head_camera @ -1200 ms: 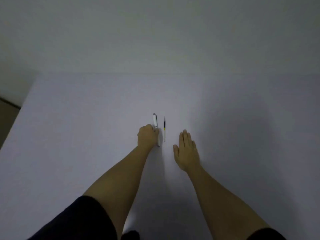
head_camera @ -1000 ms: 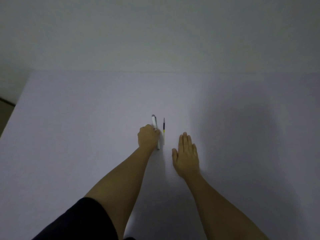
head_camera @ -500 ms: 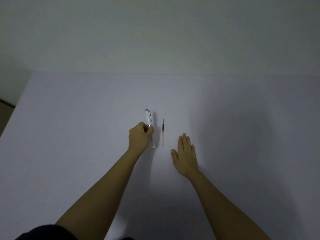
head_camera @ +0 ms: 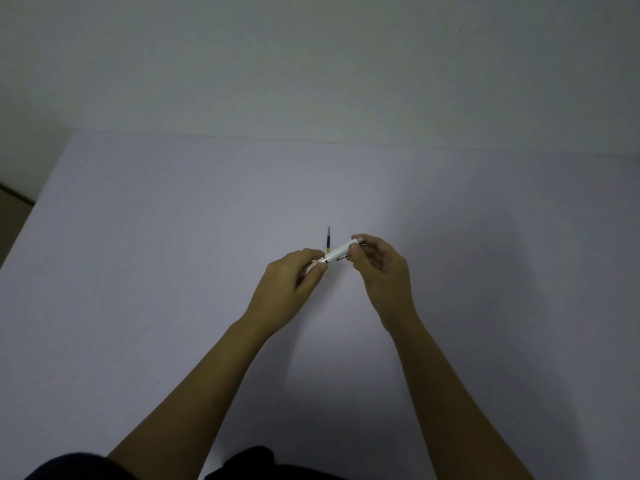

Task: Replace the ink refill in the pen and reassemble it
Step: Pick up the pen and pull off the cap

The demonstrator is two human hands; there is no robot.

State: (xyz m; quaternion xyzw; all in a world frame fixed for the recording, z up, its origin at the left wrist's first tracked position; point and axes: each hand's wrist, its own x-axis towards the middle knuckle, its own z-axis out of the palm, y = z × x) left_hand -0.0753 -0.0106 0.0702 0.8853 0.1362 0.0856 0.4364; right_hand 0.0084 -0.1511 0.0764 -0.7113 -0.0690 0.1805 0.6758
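Note:
A white pen (head_camera: 339, 253) is held above the table, slanting up to the right. My left hand (head_camera: 294, 285) grips its lower left end, which is hidden in the fingers. My right hand (head_camera: 379, 268) pinches its upper right end between thumb and fingers. A thin ink refill (head_camera: 328, 238), dark with a yellow band, lies on the table just behind the pen; its near part is hidden by the pen.
The pale table (head_camera: 173, 271) spreads wide on all sides. Its far edge meets a plain wall, and its left edge falls off to a dark floor (head_camera: 14, 209).
My left hand has lifted the pen off the table and turned it crosswise. My right hand rose from lying flat on the table and took hold of the pen's other end.

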